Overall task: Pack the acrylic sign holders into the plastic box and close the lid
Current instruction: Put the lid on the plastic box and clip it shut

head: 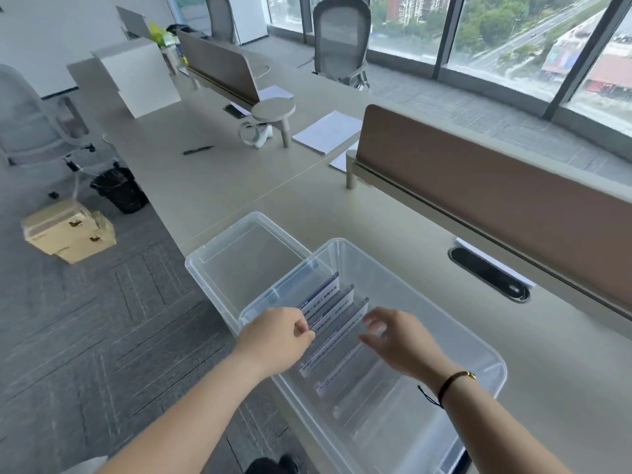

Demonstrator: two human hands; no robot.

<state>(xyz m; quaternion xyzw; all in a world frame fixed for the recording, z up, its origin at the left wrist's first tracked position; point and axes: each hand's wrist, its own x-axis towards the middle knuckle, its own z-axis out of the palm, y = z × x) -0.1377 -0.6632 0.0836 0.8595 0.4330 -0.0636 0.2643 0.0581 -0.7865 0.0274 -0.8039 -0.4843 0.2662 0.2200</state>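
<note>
Two bare forearms reach in from the bottom edge. Left hand over the near-left rim of the box, fingers curled in, thumb and fingertips pinching the left end of a sign holder. Right hand over the middle of the box, fingers spread and loosely bent, tips at the top edge of the sign holders; can't tell if it's actually gripping anything. Thin dark bracelet on the right wrist.

Sign holders: clear acrylic sheets with printed paper inserts, white with dark blue strips. They stand on edge in a row inside the box, leaning slightly, packed toward its left half. More clear sheets sit nearer the camera, hard to count through the glare.

Box: large, clear plastic, rounded corners, open top, sits on the desk at its near edge. Right half of the box holds nothing visible.

Lid: clear, lies flat just beyond and left of the box, partly tucked under or behind the box's far corner, overhanging the desk edge.

Around: brown divider panel runs along the right, with a black oval cable port at its base. Papers, a small round stool-shaped stand and a pen further up the desk, well apart from the box. Cardboard boxes and a black bin on the floor at left. Office chairs and windows behind.
</note>
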